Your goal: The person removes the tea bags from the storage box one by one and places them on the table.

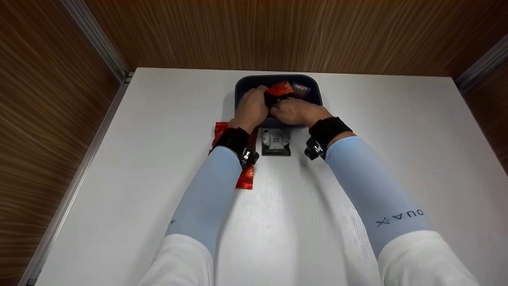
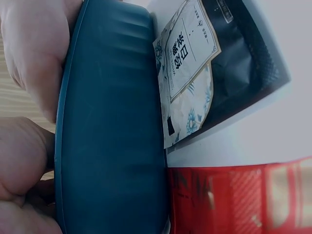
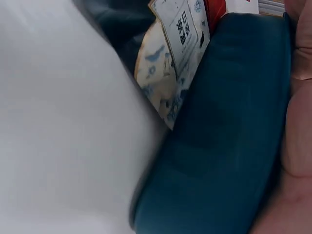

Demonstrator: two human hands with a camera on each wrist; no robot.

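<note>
A dark blue tray (image 1: 313,85) stands at the far middle of the white table (image 1: 158,159). Both hands reach into its near half. My left hand (image 1: 252,105) curls its fingers on the left edge of a red packet (image 1: 280,89) lying in the tray. My right hand (image 1: 295,111) lies across the tray's near rim with its fingers pointing left; the fingertips are hidden. A purplish packet (image 1: 301,89) sits beside the red one. The left wrist view shows the tray wall (image 2: 112,122) with my left hand (image 2: 34,58) over its rim. My right hand (image 3: 297,146) also lies over the rim in the right wrist view.
A dark packet with a white label (image 1: 276,142) lies on the table against the tray's near wall, between my wrists. Under my left wrist lies another red packet (image 1: 246,178). Wood-panelled walls enclose the table at the back and on both sides.
</note>
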